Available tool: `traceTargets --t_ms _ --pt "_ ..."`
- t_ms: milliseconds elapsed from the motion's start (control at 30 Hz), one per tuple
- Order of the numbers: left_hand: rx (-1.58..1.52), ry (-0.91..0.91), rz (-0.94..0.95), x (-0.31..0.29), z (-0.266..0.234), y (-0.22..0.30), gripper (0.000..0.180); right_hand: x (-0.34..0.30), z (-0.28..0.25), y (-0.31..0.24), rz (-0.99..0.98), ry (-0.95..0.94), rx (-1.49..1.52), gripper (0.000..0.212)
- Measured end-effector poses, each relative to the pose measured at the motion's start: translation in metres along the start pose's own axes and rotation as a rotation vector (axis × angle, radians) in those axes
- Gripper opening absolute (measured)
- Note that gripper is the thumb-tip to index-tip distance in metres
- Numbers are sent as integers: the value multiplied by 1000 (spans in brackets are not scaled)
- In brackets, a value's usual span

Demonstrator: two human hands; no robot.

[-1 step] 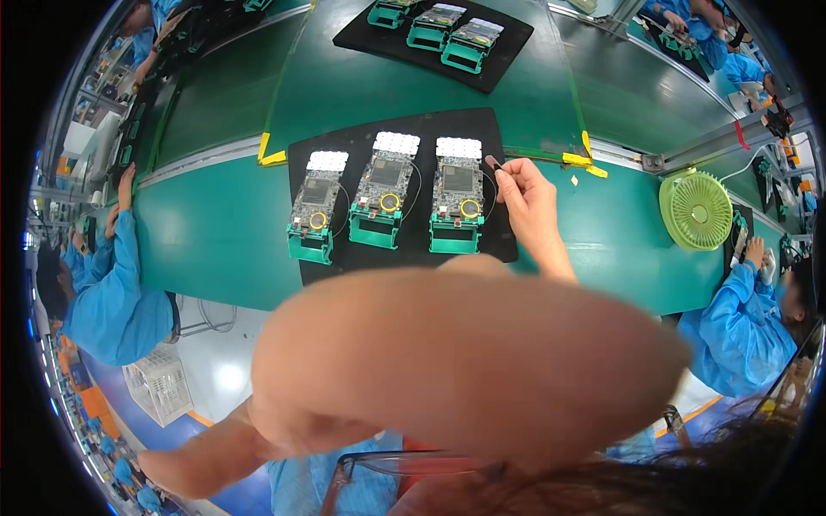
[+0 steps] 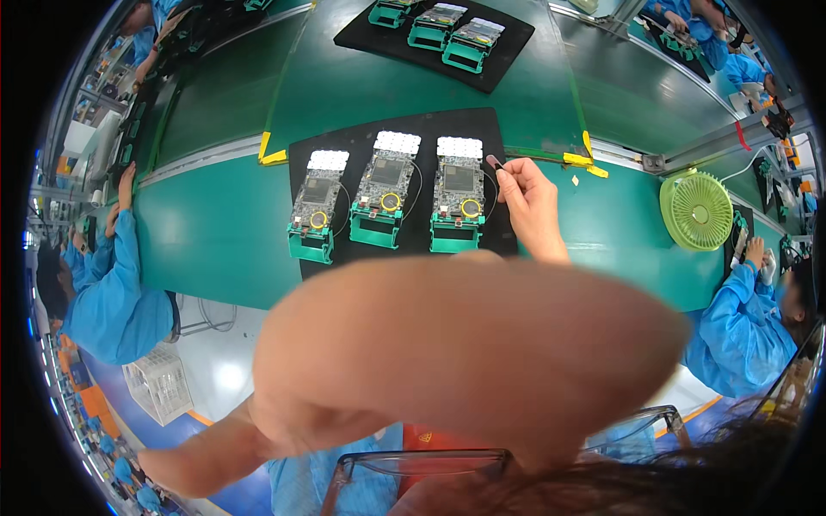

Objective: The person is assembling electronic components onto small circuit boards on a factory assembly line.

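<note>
Three bare circuit boards, a left board [image 2: 317,191], a middle board [image 2: 384,172] and a right board [image 2: 458,178], lie on a black mat [image 2: 344,268]. Each has a white keypad-like block at the far end, a yellow-ringed round part and a green plastic frame [image 2: 455,237] at the near end. At the right board's right edge, my right hand [image 2: 531,202] is closed in a pinch on a small dark piece with a pinkish tip [image 2: 493,162]. My left hand [image 2: 447,353], large and blurred close to the camera, covers the near middle; its grip is unclear.
Beyond, another black mat [image 2: 482,79] bears several similar boards. A green fan [image 2: 697,209] stands at the right. Yellow tape [image 2: 585,160] marks the bench. Co-workers in blue sit left and right. A white crate [image 2: 159,384] is on the floor; dark-rimmed glasses [image 2: 413,462] show low down.
My blurred left hand has shifted slightly upward in the picture. More of the dark-rimmed glasses shows below it. My right hand and the boards stay nearly in place.
</note>
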State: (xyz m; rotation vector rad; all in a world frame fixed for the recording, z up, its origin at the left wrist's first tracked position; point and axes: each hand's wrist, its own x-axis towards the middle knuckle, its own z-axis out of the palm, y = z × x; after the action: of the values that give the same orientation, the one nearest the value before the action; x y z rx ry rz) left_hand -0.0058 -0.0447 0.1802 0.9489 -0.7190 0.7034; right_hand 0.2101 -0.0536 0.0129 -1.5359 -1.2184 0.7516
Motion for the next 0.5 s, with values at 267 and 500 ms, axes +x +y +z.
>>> traceTargets --t_ms 267,500 --pt "584 386 133 -22 9 30 95 1 3 -8 -35 9 36 12" --pt "1768 1362 -298 -136 -28 53 56 1 6 -1 -37 76 83 14"
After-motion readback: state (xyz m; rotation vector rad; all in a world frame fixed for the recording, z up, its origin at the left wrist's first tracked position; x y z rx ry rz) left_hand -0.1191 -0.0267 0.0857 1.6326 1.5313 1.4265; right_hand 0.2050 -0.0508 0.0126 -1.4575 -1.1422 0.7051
